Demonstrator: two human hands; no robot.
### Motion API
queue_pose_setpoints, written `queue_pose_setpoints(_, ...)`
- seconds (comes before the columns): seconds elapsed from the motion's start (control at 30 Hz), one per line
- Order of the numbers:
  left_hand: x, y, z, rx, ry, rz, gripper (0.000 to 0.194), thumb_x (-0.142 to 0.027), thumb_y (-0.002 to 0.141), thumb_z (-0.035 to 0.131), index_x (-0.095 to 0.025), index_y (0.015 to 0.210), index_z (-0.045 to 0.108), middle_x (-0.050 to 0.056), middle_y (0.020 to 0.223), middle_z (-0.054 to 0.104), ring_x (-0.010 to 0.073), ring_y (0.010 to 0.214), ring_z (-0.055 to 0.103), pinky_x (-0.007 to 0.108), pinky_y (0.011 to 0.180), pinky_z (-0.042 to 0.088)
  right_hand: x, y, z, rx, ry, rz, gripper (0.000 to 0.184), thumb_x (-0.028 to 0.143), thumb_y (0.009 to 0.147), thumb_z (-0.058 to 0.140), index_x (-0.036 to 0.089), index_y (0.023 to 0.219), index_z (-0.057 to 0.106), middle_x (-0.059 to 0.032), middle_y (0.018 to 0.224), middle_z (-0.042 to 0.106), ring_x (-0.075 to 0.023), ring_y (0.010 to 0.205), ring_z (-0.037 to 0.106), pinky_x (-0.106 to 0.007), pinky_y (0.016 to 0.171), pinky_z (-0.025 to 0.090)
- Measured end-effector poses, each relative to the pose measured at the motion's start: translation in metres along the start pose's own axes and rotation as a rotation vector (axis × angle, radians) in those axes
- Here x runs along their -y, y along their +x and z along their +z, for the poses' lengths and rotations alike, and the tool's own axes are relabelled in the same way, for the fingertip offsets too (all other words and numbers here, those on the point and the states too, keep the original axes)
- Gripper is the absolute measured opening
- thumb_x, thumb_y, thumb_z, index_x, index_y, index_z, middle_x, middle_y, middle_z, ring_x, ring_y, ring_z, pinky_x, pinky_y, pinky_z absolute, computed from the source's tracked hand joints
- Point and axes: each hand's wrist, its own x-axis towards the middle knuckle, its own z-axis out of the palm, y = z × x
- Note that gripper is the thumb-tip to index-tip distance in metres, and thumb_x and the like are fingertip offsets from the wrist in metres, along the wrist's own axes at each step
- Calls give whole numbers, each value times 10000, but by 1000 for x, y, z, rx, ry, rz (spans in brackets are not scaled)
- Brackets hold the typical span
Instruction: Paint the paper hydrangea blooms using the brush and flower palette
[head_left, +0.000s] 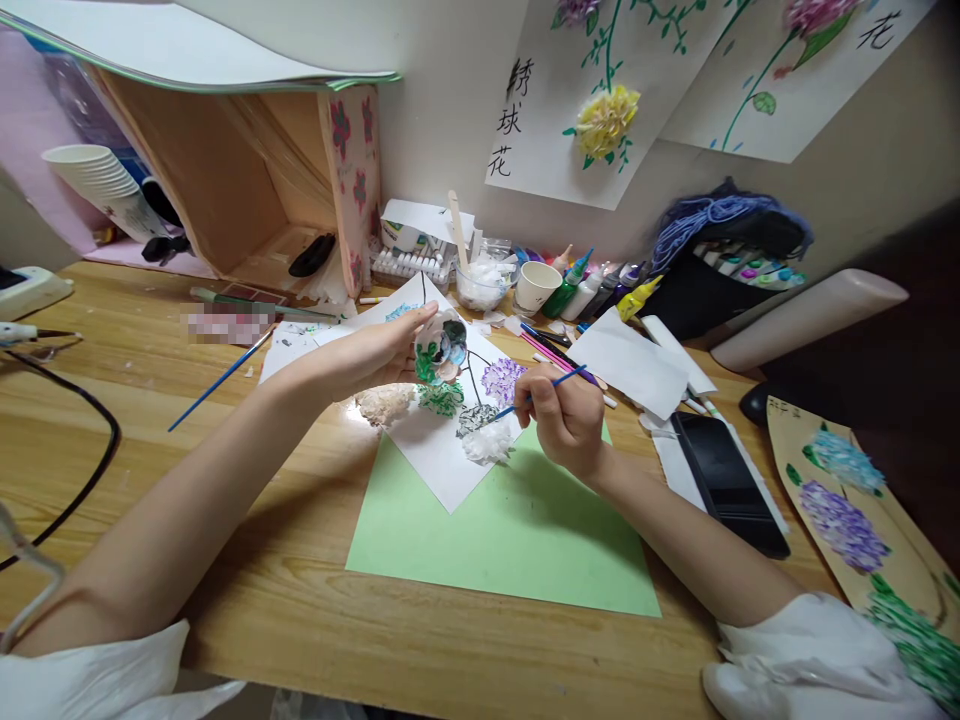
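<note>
My left hand point(382, 350) is closed on a small round paint palette point(442, 345) smeared with green, blue and black, held above the white paper point(435, 450). My right hand point(566, 415) pinches a thin blue paintbrush point(551, 385), its tip down by a grey and white flower point(480, 430) on the paper. The white paper shows painted green leaves point(442, 398), a purple flower point(501, 378) and dark stems. It lies tilted on a light green sheet point(510, 540) on the wooden desk point(300, 600). A crumpled tissue ball point(384, 403) rests beside my left wrist.
A second blue brush point(221, 378) lies at left. Paint bottles point(581, 290), a paper cup point(537, 286), a tissue cup point(480, 285) and paint tubes point(409, 265) line the back. A black phone point(724, 480) and a painted board point(862, 510) sit right. A cardboard box point(247, 190) stands back left, a black cable point(82, 440) left.
</note>
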Motion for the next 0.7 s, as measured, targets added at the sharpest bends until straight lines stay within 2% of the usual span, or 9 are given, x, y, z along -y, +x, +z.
queue_pose_setpoints(0.1,0,0,-1,-1,2,1,524,-582,847,467,-206,1184,609,95,1038,715,261,1062,630,369,948,468,0,0,1,28,-6,25,369,248,979,328,203,657,503,30,479,487,-89,447,453,-231,495,393)
queue_pose_setpoints(0.4,-2,-2,-1,28,38,10,545,-611,841,449,-206,1165,614,103,1064,711,254,1062,632,366,963,463,0,2,-2,-19,6,103,383,306,985,323,205,666,509,37,495,496,-71,407,448,-218,435,368)
queue_pose_setpoints(0.53,-3,-3,-1,13,61,-7,539,-614,843,436,-220,1167,614,85,1065,713,257,1082,623,366,973,457,0,1,0,26,28,81,374,290,983,328,204,671,516,35,483,502,-85,432,471,-225,475,393)
queue_pose_setpoints(0.7,-2,-2,0,0,13,-10,534,-569,853,450,-200,1210,598,88,1050,715,274,1112,607,363,970,449,0,2,-2,-6,-2,70,384,283,982,327,212,646,500,36,497,509,-81,415,451,-232,460,373)
